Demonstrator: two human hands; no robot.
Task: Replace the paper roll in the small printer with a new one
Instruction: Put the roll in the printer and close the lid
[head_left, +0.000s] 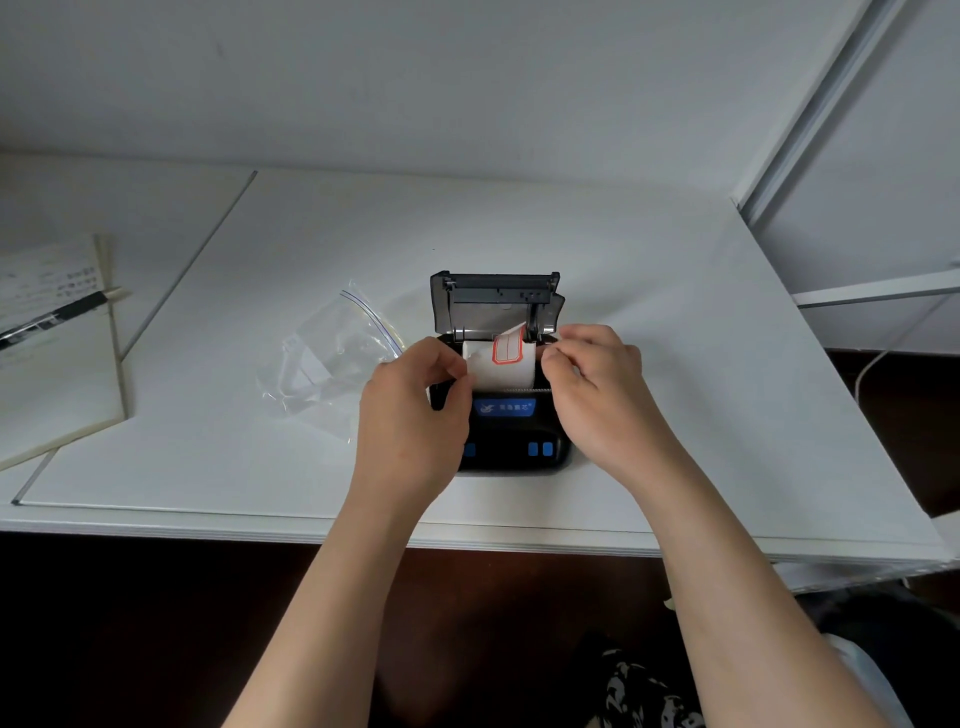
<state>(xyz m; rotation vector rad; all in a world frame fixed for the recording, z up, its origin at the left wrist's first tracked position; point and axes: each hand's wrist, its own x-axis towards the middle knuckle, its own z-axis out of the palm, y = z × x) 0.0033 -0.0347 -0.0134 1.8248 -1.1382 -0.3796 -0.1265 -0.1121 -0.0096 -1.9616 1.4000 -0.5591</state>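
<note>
White table (649, 270) stands against a plain pale wall (415, 78). A second white surface (130, 197) adjoins the table on its left. Right of the table, a white metal frame (810, 119). Below the table's near edge, dark floor (156, 623). Lighting even, soft.
</note>
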